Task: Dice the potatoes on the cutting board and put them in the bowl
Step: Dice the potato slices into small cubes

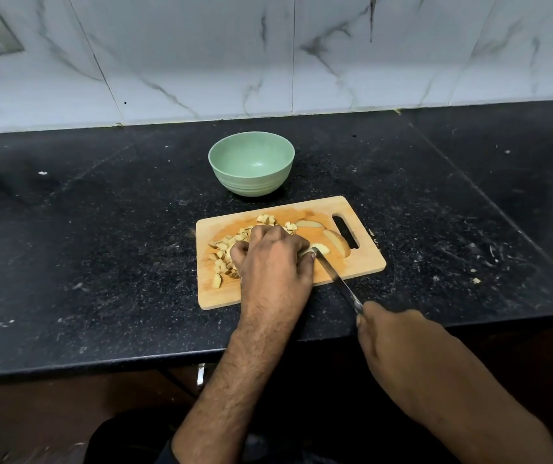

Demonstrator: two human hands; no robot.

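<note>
knife handle (364,318) hidden in right hand (399,349)

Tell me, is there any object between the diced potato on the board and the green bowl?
Nothing visible. The bowl stands empty just beyond the cutting board, with only bare counter between it and the diced pieces.

You are looking at one pale green round bowl (251,162), one rectangular wooden cutting board (362,262) and one slim steel-bladed knife (337,282). Three larger pale potato pieces are lying on the board: two wedges (309,224) (337,242) and one piece (320,249) under the blade. The small yellowish potato dice (223,259) are lying heaped, too many and too hidden to count. Two bare hands (270,256) (392,343) are showing.
</note>
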